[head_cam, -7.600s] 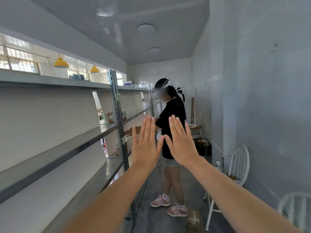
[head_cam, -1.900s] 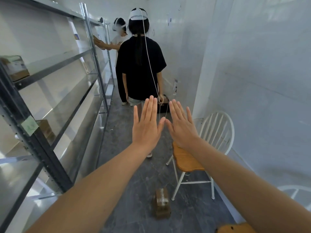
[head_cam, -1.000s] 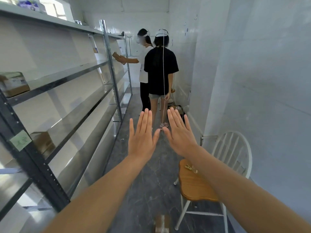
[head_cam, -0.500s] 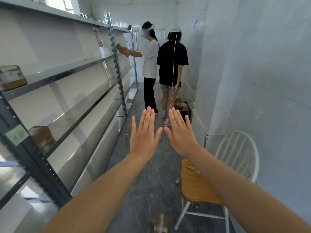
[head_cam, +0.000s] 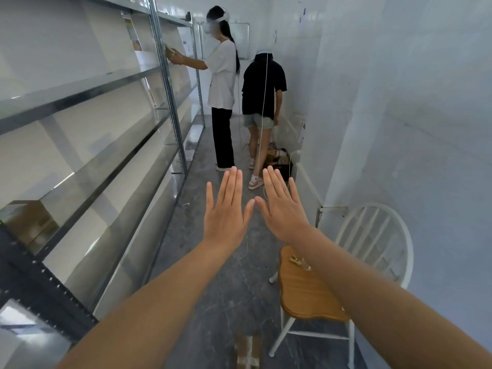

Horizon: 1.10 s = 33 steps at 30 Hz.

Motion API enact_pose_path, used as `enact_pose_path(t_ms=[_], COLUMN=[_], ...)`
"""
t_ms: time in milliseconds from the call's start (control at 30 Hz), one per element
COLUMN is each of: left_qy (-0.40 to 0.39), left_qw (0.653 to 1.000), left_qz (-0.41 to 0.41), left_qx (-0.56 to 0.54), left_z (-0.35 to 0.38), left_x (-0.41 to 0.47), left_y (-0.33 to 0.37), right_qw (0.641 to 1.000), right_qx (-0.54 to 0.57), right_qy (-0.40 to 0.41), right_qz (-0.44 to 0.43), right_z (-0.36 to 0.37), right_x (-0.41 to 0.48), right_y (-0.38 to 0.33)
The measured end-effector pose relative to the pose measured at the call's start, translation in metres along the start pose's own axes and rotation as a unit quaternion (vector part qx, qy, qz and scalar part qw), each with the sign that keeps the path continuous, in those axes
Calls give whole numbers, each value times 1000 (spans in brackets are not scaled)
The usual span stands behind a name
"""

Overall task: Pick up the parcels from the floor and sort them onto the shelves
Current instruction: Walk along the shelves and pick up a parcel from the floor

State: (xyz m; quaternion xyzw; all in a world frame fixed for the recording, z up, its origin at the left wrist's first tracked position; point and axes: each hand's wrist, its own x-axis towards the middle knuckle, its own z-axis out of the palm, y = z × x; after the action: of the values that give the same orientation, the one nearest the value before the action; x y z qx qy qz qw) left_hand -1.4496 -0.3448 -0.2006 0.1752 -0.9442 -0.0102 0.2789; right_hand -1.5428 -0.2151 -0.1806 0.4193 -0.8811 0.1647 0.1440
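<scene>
A small brown cardboard parcel crossed with pale tape (head_cam: pixel 247 352) lies on the dark grey marbled floor (head_cam: pixel 229 296), at the bottom edge of the view, between the two outstretched forearms and just beside the front leg of a chair. Nothing touches it. The left hand (head_cam: pixel 226 209) and the right hand (head_cam: pixel 282 206) are both spread flat, fingers straight, backs to the camera, thumb tips almost meeting, and they grip nothing; they hang well above and beyond the parcel.

By this showing, this parcel's pick-up is not yet begun: it has to be reached, lifted and set on a shelf. Some sorting looks done, since a brown cardboard box (head_cam: pixel 32 225) sits on a lower level of the long grey metal shelving (head_cam: pixel 87 89) along the left wall; most of the shelf levels in sight are bare. More brown parcels appear piled at the far end of the aisle, by the right wall, though they are too small to count.

The room is a narrow white corridor. A white spindle-back chair with a wooden seat (head_cam: pixel 308 294) stands on the right, a small clip lying on its seat. Further on, a person in a white shirt (head_cam: pixel 222 75) reaches into a shelf, and a person in a black shirt (head_cam: pixel 263 86) bends toward the far pile.
</scene>
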Motion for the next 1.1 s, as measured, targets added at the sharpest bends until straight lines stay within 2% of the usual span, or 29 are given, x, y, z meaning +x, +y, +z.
enact_pose_path(t_ms=[333, 633, 800, 1100], left_qy=[-47, -146, -207, -324], left_qw=[999, 987, 976, 940], left_qz=[10, -8, 1, -61], left_qx=[-24, -70, -62, -85], left_z=[53, 132, 199, 363], left_x=[35, 35, 5, -79], left_y=[-49, -103, -119, -137], right_qw=[998, 990, 982, 953], right_qx=[-16, -3, 17, 73], right_qy=[-48, -110, -155, -252], right_qz=[45, 84, 109, 150], right_z=[56, 151, 223, 403], right_x=[52, 78, 63, 3], right_y=[-9, -18, -15, 36])
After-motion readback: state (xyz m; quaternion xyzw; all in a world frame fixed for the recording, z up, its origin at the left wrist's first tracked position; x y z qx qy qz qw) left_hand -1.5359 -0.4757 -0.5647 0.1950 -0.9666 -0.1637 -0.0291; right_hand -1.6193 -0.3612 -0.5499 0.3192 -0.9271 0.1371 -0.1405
